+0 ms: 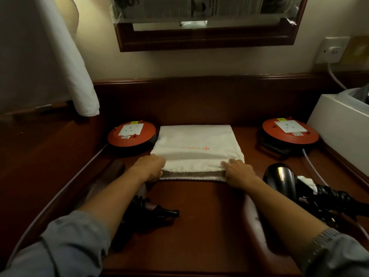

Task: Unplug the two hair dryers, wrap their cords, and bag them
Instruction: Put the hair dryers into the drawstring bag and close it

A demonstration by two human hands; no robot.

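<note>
A white cloth bag [196,145] with an orange logo lies flat in the middle of the dark wooden desk [199,226]. My left hand [150,168] grips its near left corner and my right hand [238,172] grips its near right corner, lifting the top layer so the mouth gapes a little. One black hair dryer [281,177] lies to the right of my right arm, its coiled black cord [331,198] bunched beside it. The second black hair dryer [147,211] lies under my left forearm, partly hidden.
Two red round extension reels with white sockets sit at the back, one on the left [131,134] and one on the right [290,131]. A white box [339,124] stands at the right. A wall socket [332,50] holds a white plug. A white cloth [60,66] hangs at the left.
</note>
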